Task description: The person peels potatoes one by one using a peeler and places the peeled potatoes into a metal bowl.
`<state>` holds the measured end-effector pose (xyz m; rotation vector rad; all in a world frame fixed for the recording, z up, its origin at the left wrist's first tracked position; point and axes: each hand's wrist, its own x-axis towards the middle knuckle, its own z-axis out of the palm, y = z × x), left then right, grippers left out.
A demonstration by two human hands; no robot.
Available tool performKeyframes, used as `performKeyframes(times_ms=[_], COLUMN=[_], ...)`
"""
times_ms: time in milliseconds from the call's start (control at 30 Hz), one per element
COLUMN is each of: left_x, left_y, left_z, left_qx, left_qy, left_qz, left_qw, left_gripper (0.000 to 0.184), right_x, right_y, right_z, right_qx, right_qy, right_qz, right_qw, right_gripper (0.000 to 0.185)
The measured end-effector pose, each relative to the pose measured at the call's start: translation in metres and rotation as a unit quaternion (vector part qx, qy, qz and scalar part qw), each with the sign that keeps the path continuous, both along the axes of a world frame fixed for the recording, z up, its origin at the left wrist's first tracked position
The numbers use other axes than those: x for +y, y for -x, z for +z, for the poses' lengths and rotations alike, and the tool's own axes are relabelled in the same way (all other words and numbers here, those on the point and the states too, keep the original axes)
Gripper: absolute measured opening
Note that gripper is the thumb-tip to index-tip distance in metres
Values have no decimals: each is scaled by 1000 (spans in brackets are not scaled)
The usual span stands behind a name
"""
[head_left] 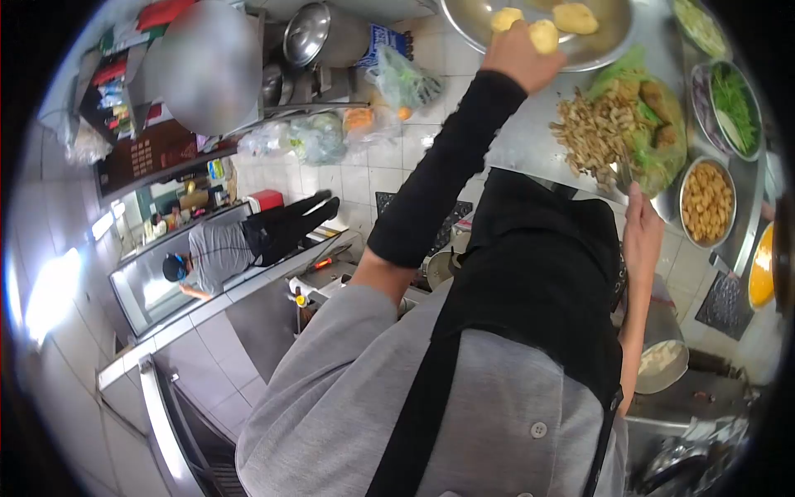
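- A peeled potato [507, 18] sits at the top of the frame, in a big shiny metal bowl [465, 26]. It is just up and left of the left hand's fingers.
- The left hand [523, 60] comes in from below, in a black sleeve [447, 161], and dips over the near rim. Its fingers look closed around a second potato.
- That second potato [543, 36] is right at the fingertips, on the up-and-right side of the hand. It looks round, so no long way shows. The left hand is much nearer to it than the right one.
- A third potato [576, 18] lies in the bowl, a bit farther right, apart from the hand. Its long way runs side to side.
- Brown chopped bits [586, 137] lie in a heap on the metal table [530, 141], below the bowl.
- What looks like a knife [626, 172] is next to the heap. Its long way runs up and down the frame.
- The right hand [643, 219] is just below the knife, at the table's edge. It seems closed on the handle, which I cannot see.
- A green plastic bag [672, 153] lies up and right of that hand.
- A bowl of tan chunks [708, 201] is near the right edge.
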<state>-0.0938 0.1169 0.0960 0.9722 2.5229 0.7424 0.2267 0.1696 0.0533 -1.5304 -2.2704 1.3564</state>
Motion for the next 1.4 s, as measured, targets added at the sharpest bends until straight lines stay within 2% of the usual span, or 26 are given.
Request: performKeyframes(times_ms=[100,133,233,300,400,433,467,567,600,667,800,900,933,1067,1167,1200,1300,1400], left_x=[19,17,9,14,40,51,63,73,79,83,86,81,71,61,53,61,72,78], left_y=[39,26,-15,-43,-94,-107,-117,-124,-125,-125,-129,-123,-121,-125,-122,-120,-117,-123], left_z=[-59,-41,-4,-13,-56,-67,-93,-103,-121,-145,-157,-155,-140,-135,-133,-142,-164,-150], left_qx=[95,134,169,114,18,-16,22,212,198,241,309,231,229,212,205,142,197,223], left_qy=[31,39,-81,-171,-174,-111,-135,-154,-109,-94,-97,-68,-43,-84,-116,-114,-44,-58], left_qz=[-25,0,-11,-124,-285,-322,-350,-318,-313,-303,-256,-251,-264,-202,-206,-180,-201,-140], left_qw=[995,990,982,971,942,940,927,911,922,917,911,938,936,952,950,967,959,963], left_gripper=[63,50,38,34,44,60,76,82,87,86,78,69,57,44,50,62,69,61], right_x=[1,3,11,13,13,12,12,11,11,11,10,9,10,11,15,14,16,16], right_y=[-10,-15,-38,-52,-45,-42,-46,-40,-41,-42,-47,-53,-55,-55,-55,-52,-54,-55], right_z=[-10,-9,-28,-39,-25,-21,-28,-8,-9,-10,-9,-18,-15,-7,0,2,-7,-11], right_qx=[34,44,94,137,159,177,182,183,184,178,180,181,168,188,185,190,198,206], right_qy=[12,15,15,26,56,62,60,85,82,71,87,59,65,84,66,53,38,34], right_qz=[-34,-39,-88,-133,-219,-247,-259,-268,-270,-275,-271,-279,-271,-270,-275,-284,-278,-258], right_qw=[999,998,992,981,961,951,947,942,941,942,941,941,946,941,941,938,939,943], right_gripper=[61,61,58,57,59,60,61,60,59,59,59,59,59,58,58,58,58,59])
